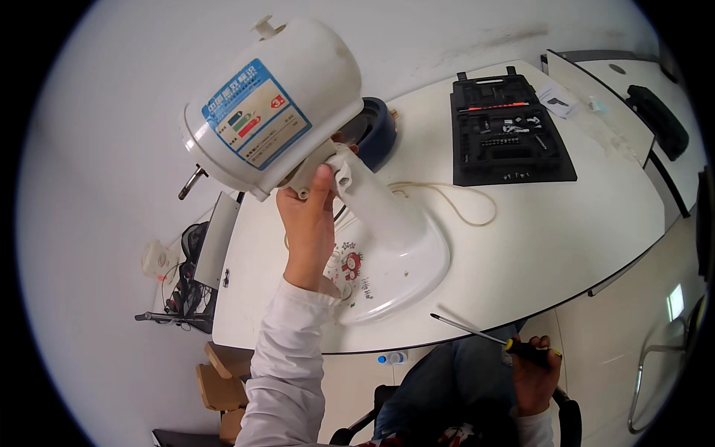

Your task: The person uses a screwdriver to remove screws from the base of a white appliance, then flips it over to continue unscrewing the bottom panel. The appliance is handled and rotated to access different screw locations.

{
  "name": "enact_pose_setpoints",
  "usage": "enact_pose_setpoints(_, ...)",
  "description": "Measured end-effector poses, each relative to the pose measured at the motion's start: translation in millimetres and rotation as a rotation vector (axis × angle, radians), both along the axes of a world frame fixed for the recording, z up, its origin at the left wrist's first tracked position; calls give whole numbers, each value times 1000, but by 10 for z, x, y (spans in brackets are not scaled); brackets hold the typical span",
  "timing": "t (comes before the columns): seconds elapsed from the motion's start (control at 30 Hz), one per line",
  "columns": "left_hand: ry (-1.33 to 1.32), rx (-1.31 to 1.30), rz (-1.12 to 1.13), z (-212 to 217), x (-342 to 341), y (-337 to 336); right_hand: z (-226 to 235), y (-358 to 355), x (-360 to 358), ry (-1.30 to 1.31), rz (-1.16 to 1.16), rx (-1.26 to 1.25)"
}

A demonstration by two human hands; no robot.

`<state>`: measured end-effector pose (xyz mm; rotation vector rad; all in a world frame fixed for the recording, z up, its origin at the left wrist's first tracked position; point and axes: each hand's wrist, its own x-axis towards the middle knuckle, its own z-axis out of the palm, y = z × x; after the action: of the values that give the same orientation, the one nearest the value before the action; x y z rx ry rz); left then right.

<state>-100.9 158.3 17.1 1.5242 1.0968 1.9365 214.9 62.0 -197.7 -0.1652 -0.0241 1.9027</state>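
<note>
A white electric fan without blades or guard stands on the table. Its motor housing (pixel 324 71) tilts up to the left, with a bare metal shaft (pixel 192 182) poking out of the front and a blue label (pixel 257 115) on its side. My left hand (pixel 309 223) is closed round the joint under the housing, thumb against the neck. Below it, the wide base (pixel 410 272) carries a printed cartoon. Past the table's front edge, above my lap, my right hand (pixel 535 384) grips the handle of a screwdriver (pixel 477 332), its tip pointing left toward the table.
An open black tool case (pixel 514 160) lies at the back right of the white table (pixel 558 238), beside a paper leaflet (pixel 557 100). Behind the fan sits a dark blue round object (pixel 381 138). A pale cord (pixel 477 223) loops over the tabletop. Cardboard boxes (pixel 220 384) are at lower left.
</note>
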Motion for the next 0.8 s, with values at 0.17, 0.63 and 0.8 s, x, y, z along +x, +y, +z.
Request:
enact_pose_setpoints(0.17,19,7,22,49,30,-36,-41,-11,29,13,-19,-29)
enact_pose_setpoints(0.63,-76,126,114,150,-19,-190,-80,33,46,-22,-11,-47)
enact_pose_setpoints(0.8,-164,54,155,294,-21,-354,-65,23,27,-55,14,-55)
